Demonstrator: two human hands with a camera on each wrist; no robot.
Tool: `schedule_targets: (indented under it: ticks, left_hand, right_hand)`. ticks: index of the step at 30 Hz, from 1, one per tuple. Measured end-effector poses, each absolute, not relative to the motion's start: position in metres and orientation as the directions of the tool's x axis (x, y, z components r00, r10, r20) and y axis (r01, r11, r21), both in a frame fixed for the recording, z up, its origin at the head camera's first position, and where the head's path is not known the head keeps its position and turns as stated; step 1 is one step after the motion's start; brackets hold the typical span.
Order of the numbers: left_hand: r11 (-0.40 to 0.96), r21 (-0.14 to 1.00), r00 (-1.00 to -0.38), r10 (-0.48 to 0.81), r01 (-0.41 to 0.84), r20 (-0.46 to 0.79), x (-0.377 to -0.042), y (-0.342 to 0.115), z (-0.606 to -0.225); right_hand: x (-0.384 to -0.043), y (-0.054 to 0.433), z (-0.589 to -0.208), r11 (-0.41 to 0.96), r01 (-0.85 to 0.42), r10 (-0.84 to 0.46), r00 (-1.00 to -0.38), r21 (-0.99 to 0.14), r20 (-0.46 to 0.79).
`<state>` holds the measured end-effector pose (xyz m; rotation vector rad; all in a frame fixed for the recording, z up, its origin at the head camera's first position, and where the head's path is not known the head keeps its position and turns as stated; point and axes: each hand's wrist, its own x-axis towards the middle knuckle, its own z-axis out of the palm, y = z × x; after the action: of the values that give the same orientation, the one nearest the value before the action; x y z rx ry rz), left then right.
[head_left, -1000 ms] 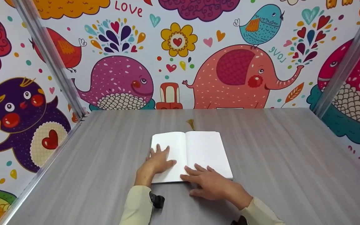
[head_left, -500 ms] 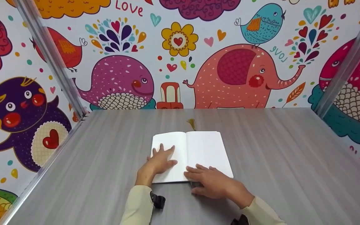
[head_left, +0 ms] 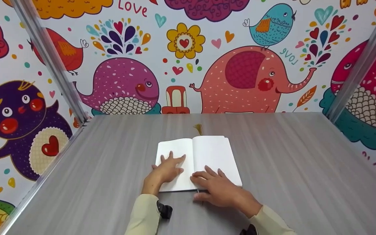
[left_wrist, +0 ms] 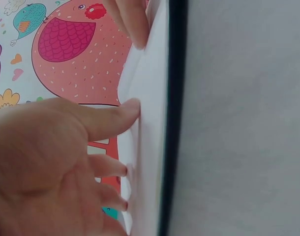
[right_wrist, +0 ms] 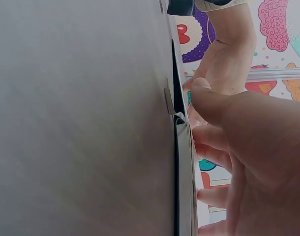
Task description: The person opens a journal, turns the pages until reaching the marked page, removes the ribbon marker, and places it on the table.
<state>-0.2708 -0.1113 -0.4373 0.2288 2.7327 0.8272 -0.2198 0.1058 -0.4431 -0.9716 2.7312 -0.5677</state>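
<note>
A notebook [head_left: 212, 153] with blank white pages and a dark cover lies open on the table. My left hand [head_left: 165, 170] rests on its left page, fingers spread and thumb toward the fold. In the left wrist view, the thumb and fingertips [left_wrist: 130, 110] touch the white paper. My right hand [head_left: 222, 189] lies over the lower right page beside the fold, fingers extended, thumb below the bottom edge. A thin ribbon [right_wrist: 169, 101] sticks out at the bottom of the spine, near the right thumb. A yellowish tassel [head_left: 198, 129] pokes out beyond the notebook's top edge.
The grey wood-grain table [head_left: 289, 163] spreads around the notebook. Walls printed with cartoon animals [head_left: 240, 81] stand behind and at the sides, with metal posts [head_left: 52, 62] at the corners. A black wrist camera [head_left: 165, 210] is strapped over the left sleeve.
My left fingers have slid slightly right across the left page. My right hand has shifted a little along the bottom of the fold, its thumb moving left. The notebook stays in place.
</note>
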Motion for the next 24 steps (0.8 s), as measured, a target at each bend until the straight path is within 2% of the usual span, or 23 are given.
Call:
schedule_targets:
  ticks: [24]
  left_hand:
    - [0.837, 0.54, -0.945, 0.243, 0.091, -0.218, -0.272, -0.114, -0.437]
  right_hand:
    - [-0.227, 0.118, -0.436, 0.738, -0.489, -0.59, -0.802, -0.466, -0.094]
